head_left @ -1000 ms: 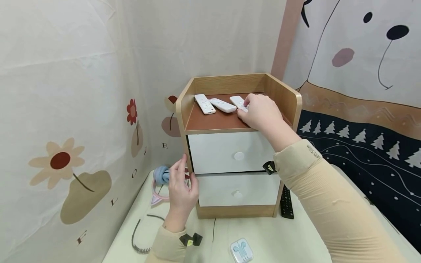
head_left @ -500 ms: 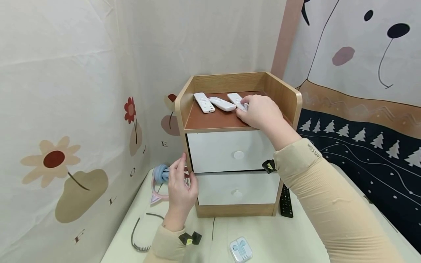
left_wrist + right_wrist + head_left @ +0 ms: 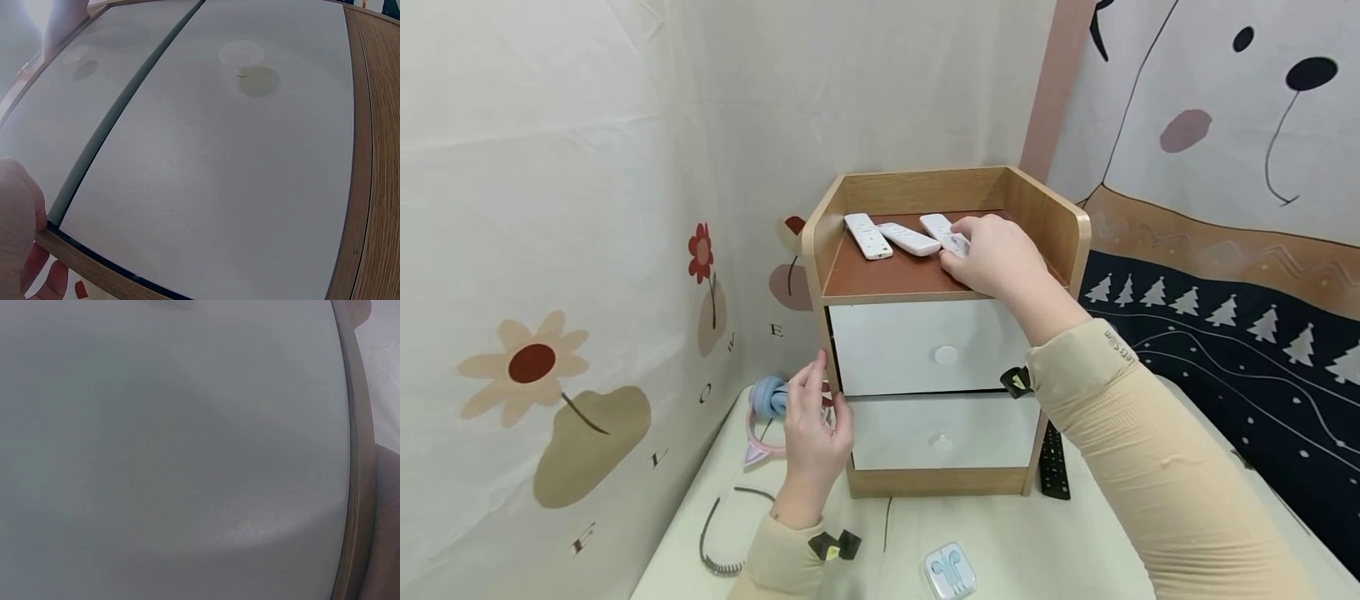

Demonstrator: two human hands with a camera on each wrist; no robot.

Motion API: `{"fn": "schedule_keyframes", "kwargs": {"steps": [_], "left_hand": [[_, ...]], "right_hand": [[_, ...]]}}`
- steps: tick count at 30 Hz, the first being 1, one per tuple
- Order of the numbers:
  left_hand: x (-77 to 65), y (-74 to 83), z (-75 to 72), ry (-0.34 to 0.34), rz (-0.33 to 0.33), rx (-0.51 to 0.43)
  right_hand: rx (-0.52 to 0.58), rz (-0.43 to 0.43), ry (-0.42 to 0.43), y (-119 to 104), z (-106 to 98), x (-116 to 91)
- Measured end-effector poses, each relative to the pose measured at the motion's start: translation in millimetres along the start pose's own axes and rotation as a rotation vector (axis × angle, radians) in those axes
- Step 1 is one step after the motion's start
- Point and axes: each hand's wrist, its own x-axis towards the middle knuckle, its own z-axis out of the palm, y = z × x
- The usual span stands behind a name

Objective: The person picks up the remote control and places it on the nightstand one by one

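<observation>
A small wooden cabinet (image 3: 936, 482) with two white drawers stands on the table. On its brown top lie three white remote controls: a left one (image 3: 868, 237), a middle one (image 3: 909, 239) and a right one (image 3: 943, 234). My right hand (image 3: 992, 254) pinches the near end of the right remote, which its fingers partly cover. Low on the cabinet's left side, my left hand (image 3: 815, 433) rests with fairly straight fingers along the panel and the thumb at the front edge. The left wrist view shows that thumb (image 3: 22, 200) beside the drawer fronts; the right wrist view is mostly a white drawer front (image 3: 187, 456).
Raised wooden walls bound the cabinet top at the back and sides. A black remote (image 3: 1054, 467) lies by its right side. Boxed earphones (image 3: 950, 571) lie in front. Left are a blue bundle (image 3: 768, 397), a pink headband (image 3: 762, 451) and a dark coil (image 3: 721, 568).
The right remote's far end has shifted slightly left under my right hand. My left hand keeps its place, and the view has moved only slightly.
</observation>
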Motion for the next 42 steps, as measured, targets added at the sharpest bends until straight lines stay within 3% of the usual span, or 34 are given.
{"fn": "schedule_keyframes", "kwargs": {"steps": [13,23,33,42], "left_hand": [[-1.7,3.5,-3.0,-0.014,-0.013,-0.003],[-0.4,-1.0,3.3,0.038,0.061,0.011],[-3.0,0.0,1.5,-0.002,-0.01,0.0],[-2.4,-0.8,0.1,-0.01,-0.018,0.007]], "right_hand": [[0.068,-0.016,0.149,-4.0,-3.2,-16.4],[0.143,-0.077,0.358,0.1,-27.9,-27.6],[0.259,-0.102,0.587,26.2,-51.1,-38.8],[0.35,-0.024,0.764,57.1,-54.2,-45.7]]}}
